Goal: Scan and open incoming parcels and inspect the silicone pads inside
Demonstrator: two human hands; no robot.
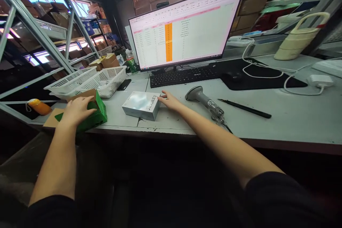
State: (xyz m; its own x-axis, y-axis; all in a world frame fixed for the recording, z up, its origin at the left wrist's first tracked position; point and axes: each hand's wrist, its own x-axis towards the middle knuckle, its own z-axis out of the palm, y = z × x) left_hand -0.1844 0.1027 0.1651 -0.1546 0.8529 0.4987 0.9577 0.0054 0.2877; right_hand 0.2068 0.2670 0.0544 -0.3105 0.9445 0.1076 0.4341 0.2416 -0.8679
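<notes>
Touching silver rectangular box (141, 104) with spread right hand (170, 102), perhaps steadying. Left of box, spanning green carton (100, 109) with splayed left hand (76, 110).

The desk (294, 117) is palely lit, the space beneath lost in shadow.
Windows (83, 8) are blown out, the silver box (139, 101) is patched with glare, outer edges are stretched.
</notes>
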